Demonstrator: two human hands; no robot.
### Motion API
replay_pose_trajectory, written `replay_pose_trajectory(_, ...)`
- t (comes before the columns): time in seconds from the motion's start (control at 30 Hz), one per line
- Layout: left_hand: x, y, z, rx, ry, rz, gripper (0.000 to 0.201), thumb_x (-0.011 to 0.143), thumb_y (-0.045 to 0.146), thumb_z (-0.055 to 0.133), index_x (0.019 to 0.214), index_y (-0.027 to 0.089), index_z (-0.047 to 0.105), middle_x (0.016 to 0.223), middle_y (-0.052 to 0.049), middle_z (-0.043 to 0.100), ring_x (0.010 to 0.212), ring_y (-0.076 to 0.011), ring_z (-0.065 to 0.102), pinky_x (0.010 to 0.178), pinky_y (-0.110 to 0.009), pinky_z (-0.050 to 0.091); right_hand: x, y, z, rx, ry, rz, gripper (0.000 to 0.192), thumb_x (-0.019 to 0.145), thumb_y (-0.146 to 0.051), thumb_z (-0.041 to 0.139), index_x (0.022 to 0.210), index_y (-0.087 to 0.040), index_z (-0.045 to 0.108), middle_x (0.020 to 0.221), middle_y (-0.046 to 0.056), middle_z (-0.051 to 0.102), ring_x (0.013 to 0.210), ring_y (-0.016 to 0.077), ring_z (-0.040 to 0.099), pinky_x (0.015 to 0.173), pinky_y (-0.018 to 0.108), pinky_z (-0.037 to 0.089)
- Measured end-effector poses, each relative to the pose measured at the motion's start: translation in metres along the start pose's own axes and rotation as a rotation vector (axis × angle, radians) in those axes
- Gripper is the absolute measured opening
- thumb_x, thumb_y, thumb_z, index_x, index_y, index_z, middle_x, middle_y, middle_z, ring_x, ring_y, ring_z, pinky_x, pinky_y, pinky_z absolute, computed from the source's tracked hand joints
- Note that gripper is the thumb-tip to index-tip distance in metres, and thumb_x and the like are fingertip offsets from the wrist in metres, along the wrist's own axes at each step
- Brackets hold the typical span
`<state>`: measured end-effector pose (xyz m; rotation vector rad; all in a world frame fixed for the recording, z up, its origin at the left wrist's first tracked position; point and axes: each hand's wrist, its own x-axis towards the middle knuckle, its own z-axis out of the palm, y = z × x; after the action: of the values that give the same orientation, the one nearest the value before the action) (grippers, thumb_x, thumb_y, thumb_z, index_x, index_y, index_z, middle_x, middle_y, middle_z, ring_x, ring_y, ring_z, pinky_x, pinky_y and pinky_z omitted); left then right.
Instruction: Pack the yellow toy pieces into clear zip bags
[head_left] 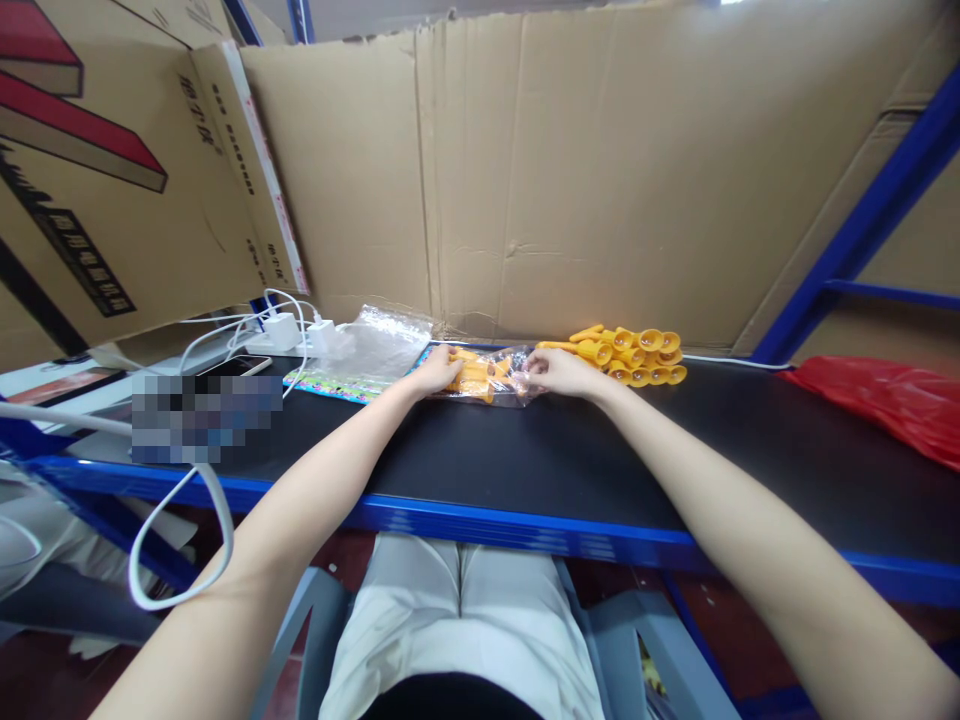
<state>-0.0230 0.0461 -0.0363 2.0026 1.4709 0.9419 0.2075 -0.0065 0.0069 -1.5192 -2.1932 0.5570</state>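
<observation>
A clear plastic bag [517, 392] with yellow-orange plastic pieces [477, 378] inside lies on the black tabletop between my hands. My left hand [435, 373] is closed on the bag's left part, its fingers over the yellow pieces. At the right end, my right hand [561, 373] pinches the clear film between thumb and fingers. Just beyond that hand is a stack of yellow plastic pieces with round, cupped ends [637, 355]; their exact kind is unclear. Flat clear bags [386, 345] and a colourful printed sheet [337, 388] lie left of my left hand.
A white power strip with chargers [281, 332] and looping white cables stand at the left, near a phone [238, 366]. Red plastic [877, 400] lies at the right. Cardboard [600, 180] walls the back; a blue metal edge [480, 525] runs along the front.
</observation>
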Motion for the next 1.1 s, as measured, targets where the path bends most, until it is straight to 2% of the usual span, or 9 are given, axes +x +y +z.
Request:
replay_pose_trajectory(0.1,-0.002,0.004,-0.001,0.059,0.003,-0.036,0.032,0.081,0.026,0.044,0.109,0.013,0.044,0.097,-0.011,0.06,0.095,-0.0205,0.054,0.083,-0.031,0.04,-0.004,0.0,-0.006,0.009,-0.078,-0.041,0.03,0.081,-0.043,0.047,0.076,-0.016,0.057,0.075,0.006,0.065,0.068,0.0137,0.059,0.063,0.023,0.044)
replay_pose_trajectory(0.3,-0.007,0.01,-0.002,0.089,-0.008,-0.053,0.033,0.084,0.026,0.037,0.114,0.011,0.043,0.104,-0.014,0.058,0.096,-0.0201,0.053,0.085,-0.032,0.039,0.001,0.004,-0.003,-0.179,-0.093,-0.045,0.042,0.084,-0.046,0.035,0.072,-0.016,0.061,0.08,0.006,0.065,0.074,0.0169,0.058,0.068,0.026,0.041)
replay_pose_trajectory(0.47,-0.008,0.01,-0.005,0.116,0.001,-0.054,0.034,0.084,0.022,0.036,0.115,0.009,0.043,0.108,-0.014,0.056,0.097,-0.0196,0.053,0.086,-0.031,0.039,0.008,0.01,0.003,-0.049,-0.04,-0.084,0.045,0.086,-0.046,0.031,0.069,-0.016,0.06,0.08,0.006,0.064,0.076,0.0165,0.058,0.073,0.027,0.042)
replay_pose_trajectory(0.63,-0.01,0.015,-0.007,0.126,0.001,-0.077,0.035,0.083,0.019,0.035,0.115,0.008,0.044,0.112,-0.014,0.056,0.099,-0.0195,0.053,0.086,-0.03,0.04,0.009,0.011,0.001,0.037,-0.089,-0.123,0.056,0.085,-0.053,0.027,0.058,-0.016,0.059,0.067,0.006,0.063,0.065,0.014,0.057,0.072,0.027,0.042)
replay_pose_trajectory(0.73,-0.011,0.017,-0.007,0.135,0.004,-0.087,0.036,0.083,0.018,0.034,0.116,0.007,0.043,0.114,-0.015,0.055,0.1,-0.0195,0.053,0.085,-0.029,0.04,0.01,0.014,-0.003,0.04,0.036,-0.134,0.061,0.084,-0.057,0.026,0.047,-0.016,0.052,0.057,0.005,0.059,0.061,0.013,0.055,0.072,0.027,0.042)
replay_pose_trajectory(0.83,-0.01,0.016,-0.007,0.141,0.007,-0.084,0.035,0.083,0.018,0.034,0.115,0.007,0.045,0.114,-0.016,0.054,0.101,-0.0195,0.053,0.086,-0.029,0.04,0.011,0.019,-0.005,0.119,0.181,-0.099,0.055,0.083,-0.053,0.033,0.043,-0.017,0.046,0.057,0.005,0.059,0.061,0.0126,0.055,0.07,0.025,0.042)
replay_pose_trajectory(0.9,-0.008,0.013,-0.006,0.138,0.015,-0.081,0.034,0.083,0.02,0.036,0.113,0.007,0.046,0.114,-0.016,0.055,0.101,-0.0202,0.053,0.086,-0.029,0.04,0.011,0.021,-0.003,0.147,0.205,-0.079,0.045,0.08,-0.048,0.042,0.048,-0.017,0.049,0.058,0.004,0.059,0.058,0.0122,0.054,0.064,0.024,0.042)
replay_pose_trajectory(1.03,-0.004,0.007,-0.003,0.082,0.025,-0.081,0.031,0.082,0.024,0.04,0.107,0.007,0.048,0.111,-0.017,0.056,0.099,-0.0218,0.054,0.085,-0.031,0.04,0.011,0.02,0.004,0.143,0.081,-0.063,0.019,0.075,-0.033,0.051,0.067,-0.016,0.055,0.066,0.003,0.063,0.056,0.0107,0.054,0.056,0.022,0.041)
replay_pose_trajectory(1.1,-0.003,0.005,-0.002,0.052,0.029,-0.081,0.029,0.082,0.023,0.041,0.105,0.008,0.049,0.11,-0.017,0.057,0.099,-0.0221,0.054,0.085,-0.031,0.04,0.01,0.017,0.007,0.081,0.036,-0.054,0.013,0.074,-0.028,0.051,0.071,-0.016,0.056,0.069,0.003,0.063,0.058,0.0105,0.054,0.056,0.021,0.041)
